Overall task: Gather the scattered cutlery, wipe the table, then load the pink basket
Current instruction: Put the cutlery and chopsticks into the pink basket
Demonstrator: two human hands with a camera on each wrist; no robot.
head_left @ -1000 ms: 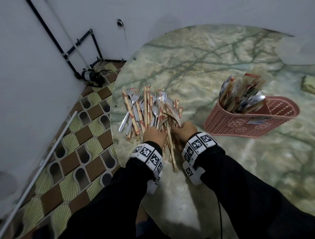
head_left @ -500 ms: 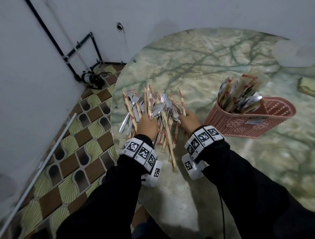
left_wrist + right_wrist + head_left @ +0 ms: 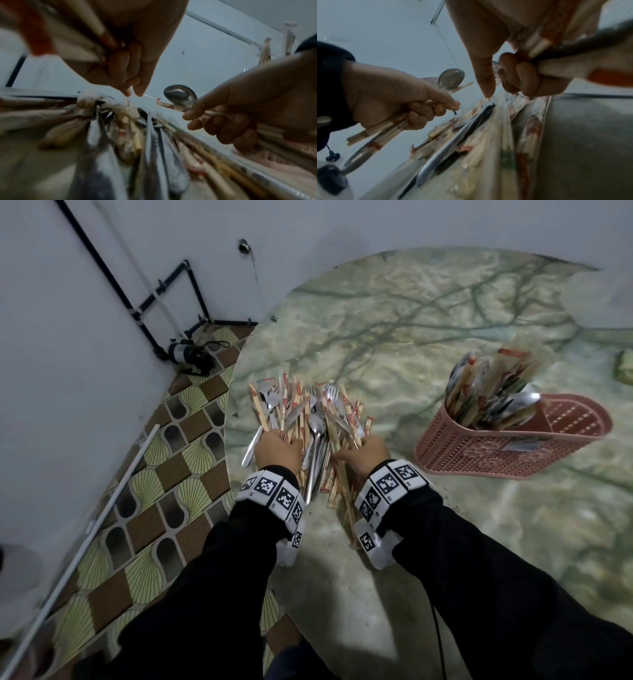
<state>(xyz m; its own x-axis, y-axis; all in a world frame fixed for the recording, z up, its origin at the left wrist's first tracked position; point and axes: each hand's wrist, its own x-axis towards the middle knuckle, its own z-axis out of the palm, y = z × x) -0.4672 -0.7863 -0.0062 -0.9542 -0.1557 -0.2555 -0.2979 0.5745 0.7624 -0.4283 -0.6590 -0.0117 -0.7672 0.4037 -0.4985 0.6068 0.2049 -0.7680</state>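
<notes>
Round marble-look table (image 3: 428, 344), greenish veins all over. Sitting on it: a messy heap of wrapped chopsticks, spoons and forks (image 3: 308, 419) near the left edge, pink basket (image 3: 496, 453) over right.

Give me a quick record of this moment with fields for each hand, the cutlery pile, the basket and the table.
left hand: grips wrapped chopsticks and cutlery from the pile
right hand: grips another bunch of it
cutlery pile: forks, spoons, wrapped chopsticks, heaped near the table's left edge
pink basket: right of the pile, one end already holding cutlery
table: green marbled top
</notes>
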